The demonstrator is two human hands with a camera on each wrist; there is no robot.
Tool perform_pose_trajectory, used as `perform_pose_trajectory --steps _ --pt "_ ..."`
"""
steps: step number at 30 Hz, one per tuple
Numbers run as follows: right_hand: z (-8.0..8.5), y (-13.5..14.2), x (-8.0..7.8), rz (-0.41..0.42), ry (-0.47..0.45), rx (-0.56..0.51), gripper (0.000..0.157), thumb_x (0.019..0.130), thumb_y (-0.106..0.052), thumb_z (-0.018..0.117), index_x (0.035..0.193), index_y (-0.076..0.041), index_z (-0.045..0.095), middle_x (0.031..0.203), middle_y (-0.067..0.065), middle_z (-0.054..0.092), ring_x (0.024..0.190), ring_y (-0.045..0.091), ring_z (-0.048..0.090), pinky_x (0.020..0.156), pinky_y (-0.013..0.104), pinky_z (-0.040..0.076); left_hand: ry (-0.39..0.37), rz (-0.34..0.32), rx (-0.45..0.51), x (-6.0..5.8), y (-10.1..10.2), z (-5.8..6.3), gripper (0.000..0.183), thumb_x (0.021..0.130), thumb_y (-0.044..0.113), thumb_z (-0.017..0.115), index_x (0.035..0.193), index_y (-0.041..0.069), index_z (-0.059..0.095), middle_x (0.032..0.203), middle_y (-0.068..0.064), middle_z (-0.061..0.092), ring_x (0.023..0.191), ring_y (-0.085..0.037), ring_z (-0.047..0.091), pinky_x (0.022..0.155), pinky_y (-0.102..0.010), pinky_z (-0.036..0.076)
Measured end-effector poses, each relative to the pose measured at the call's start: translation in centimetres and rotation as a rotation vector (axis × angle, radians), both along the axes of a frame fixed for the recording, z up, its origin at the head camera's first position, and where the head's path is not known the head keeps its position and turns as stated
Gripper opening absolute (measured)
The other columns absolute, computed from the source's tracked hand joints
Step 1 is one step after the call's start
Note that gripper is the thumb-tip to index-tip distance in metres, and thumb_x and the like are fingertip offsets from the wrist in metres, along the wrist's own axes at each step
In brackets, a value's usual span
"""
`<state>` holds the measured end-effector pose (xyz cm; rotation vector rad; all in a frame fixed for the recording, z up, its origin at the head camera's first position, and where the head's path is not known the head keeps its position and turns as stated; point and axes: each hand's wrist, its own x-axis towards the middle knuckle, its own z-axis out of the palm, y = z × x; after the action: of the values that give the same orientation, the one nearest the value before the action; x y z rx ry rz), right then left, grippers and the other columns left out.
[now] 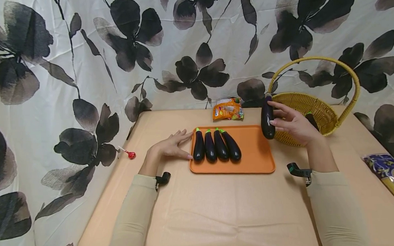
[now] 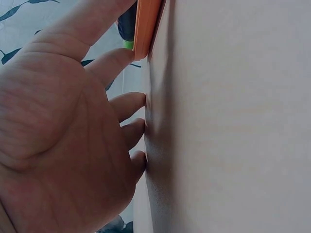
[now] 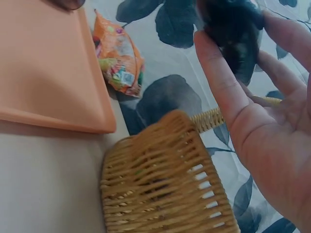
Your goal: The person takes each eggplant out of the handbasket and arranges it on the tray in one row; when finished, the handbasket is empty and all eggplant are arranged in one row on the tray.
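An eggplant (image 1: 267, 117) is pinched between the thumb and fingers of my right hand (image 1: 293, 123), held upright between the tray's right edge and the basket. The same dark eggplant (image 3: 235, 41) shows in the right wrist view. Several eggplants (image 1: 221, 145) lie side by side on the left half of the orange tray (image 1: 250, 150), green ends pointing away. My left hand (image 1: 173, 145) rests at the tray's left edge, fingers extended; in the left wrist view its thumb and index finger meet the rim. Inside the wicker basket (image 1: 320, 113) another dark eggplant (image 1: 312, 120) shows partly, mostly hidden by my right hand.
Behind the tray lies an orange snack bag (image 1: 228, 109). A red lollipop (image 1: 131, 154) sits near the table's left edge. At the far right is a blue and yellow package (image 1: 389, 176). The basket's tall handle (image 1: 355, 77) arches up in front of the floral curtain (image 1: 188, 47).
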<state>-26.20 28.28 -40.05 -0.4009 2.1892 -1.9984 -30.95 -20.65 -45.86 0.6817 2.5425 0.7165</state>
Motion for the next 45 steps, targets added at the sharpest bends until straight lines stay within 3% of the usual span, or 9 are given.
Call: perform_pose_trajectory --steps 7,17,22,27,33,45 --pt "-0.5 -1.3 -0.3 0.026 -0.011 0.167 0.071 0.1 -0.01 0.069 0.162 -0.026 0.038 0.15 0.019 0.045 0.115 0.011 0.063 0.088 0.025 0.061 0.0 0.001 -0.007 -0.1 0.0 0.0 0.113 0.076 0.056 0.089 0.167 0.033 0.025 0.176 -0.012 0.006 0.163 -0.035 -0.005 0.13 -0.062 -0.003" --pt "-0.9 -2.3 -0.3 0.06 -0.022 0.325 0.074 0.098 -0.028 0.075 0.162 -0.033 0.038 0.159 0.018 0.04 0.137 0.037 0.048 0.093 0.025 0.056 -0.01 0.005 0.0 -0.1 0.0 -0.1 0.113 0.076 0.056 0.089 0.166 0.034 0.025 0.177 -0.011 0.005 0.163 -0.035 -0.007 0.129 -0.063 -0.003" --pt "-1.4 -2.8 -0.5 0.105 -0.006 0.367 0.074 0.098 -0.03 0.075 0.162 -0.03 0.038 0.159 0.02 0.041 0.135 0.039 0.049 0.093 0.021 0.053 -0.013 0.008 0.006 -0.1 0.1 0.0 0.113 0.076 0.057 0.089 0.166 0.034 0.025 0.177 -0.011 0.006 0.163 -0.035 -0.006 0.129 -0.062 -0.003" --pt "-2.0 -3.5 -0.9 0.145 -0.005 0.409 0.072 0.097 -0.03 0.075 0.161 -0.03 0.04 0.16 0.019 0.041 0.133 0.039 0.05 0.103 0.038 0.051 -0.003 0.002 0.005 -0.1 0.1 0.0 0.115 0.075 0.058 0.089 0.166 0.033 0.025 0.176 -0.012 0.007 0.163 -0.034 -0.005 0.13 -0.06 -0.003" --pt "-2.7 -4.4 -1.2 0.2 -0.021 0.437 0.07 0.097 -0.028 0.074 0.159 -0.031 0.043 0.161 0.018 0.039 0.146 0.042 0.038 0.117 0.063 0.035 0.008 -0.006 -0.004 -0.2 0.1 -0.1 0.115 0.075 0.059 0.089 0.167 0.034 0.024 0.176 -0.012 0.007 0.163 -0.034 -0.005 0.13 -0.059 -0.003" --pt "-4.1 -5.4 -1.3 0.261 -0.046 0.478 0.069 0.098 -0.027 0.073 0.16 -0.025 0.042 0.162 0.02 0.037 0.148 0.043 0.035 0.116 0.064 0.039 0.005 -0.002 0.005 -0.1 0.1 -0.1 0.115 0.075 0.059 0.089 0.166 0.034 0.024 0.176 -0.012 0.007 0.163 -0.034 -0.005 0.13 -0.059 -0.004"
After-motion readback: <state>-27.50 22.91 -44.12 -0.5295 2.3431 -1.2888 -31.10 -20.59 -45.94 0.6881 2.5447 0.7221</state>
